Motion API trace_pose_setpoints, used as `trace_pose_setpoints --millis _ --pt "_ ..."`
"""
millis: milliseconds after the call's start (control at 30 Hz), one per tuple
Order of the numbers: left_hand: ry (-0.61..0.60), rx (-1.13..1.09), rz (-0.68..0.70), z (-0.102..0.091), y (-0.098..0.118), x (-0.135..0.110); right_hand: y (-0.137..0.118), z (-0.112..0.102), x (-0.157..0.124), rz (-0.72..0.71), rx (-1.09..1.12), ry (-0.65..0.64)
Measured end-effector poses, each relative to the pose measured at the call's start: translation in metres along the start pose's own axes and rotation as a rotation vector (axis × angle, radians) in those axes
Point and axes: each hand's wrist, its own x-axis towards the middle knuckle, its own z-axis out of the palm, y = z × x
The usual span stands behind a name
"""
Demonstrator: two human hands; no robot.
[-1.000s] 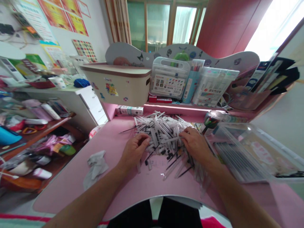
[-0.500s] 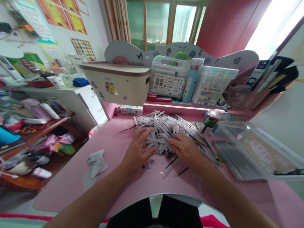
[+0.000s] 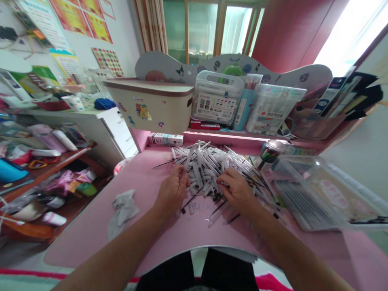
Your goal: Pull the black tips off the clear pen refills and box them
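My left hand (image 3: 171,190) is closed round a whitish pen barrel (image 3: 188,160), which sticks up past the fingertips at the left side of a heap of pen parts (image 3: 210,155). White and clear tubes, thin dark refills and small black caps make up the heap. At its right side my right hand (image 3: 239,193) has thumb and fingers curled together in a pinch; whatever may be between them is hidden or too small to name. A dark refill (image 3: 192,199) with a black end lies between the hands, near a short clear piece (image 3: 191,208).
On the pink desk (image 3: 91,230) lies a crumpled white cloth (image 3: 123,212). An open clear plastic case (image 3: 306,206) holding grey sticks stands at the right, with a can (image 3: 271,151) behind it. A lidded bin (image 3: 154,107) and marker cases (image 3: 216,99) line the shelf.
My left hand has drawn back slightly, its spread fingers closing on a pen barrel that now stands up from it. My right hand's fingers have curled into a pinch at nearly the same spot.
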Motion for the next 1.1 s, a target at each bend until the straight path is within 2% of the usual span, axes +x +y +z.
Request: trace_pose_setpoints --millis 233,467,800,1100 --pt "0.016 -0.187 -0.03 0.004 -0.007 0.002 -0.014 0.013 0.002 -0.145 -0.147 -0.147" --pt "0.036 -0.227 0.006 0.004 -0.007 0.001 -0.026 0.031 0.003 -0.129 -0.395 -0.228" --pt "-0.016 -0.145 0.053 0.004 0.0 -0.001 -0.023 0.035 0.004 -0.169 -0.394 -0.218" --pt "-0.035 -0.119 0.077 0.005 -0.003 0.0 -0.024 0.025 0.006 -0.17 -0.346 -0.144"
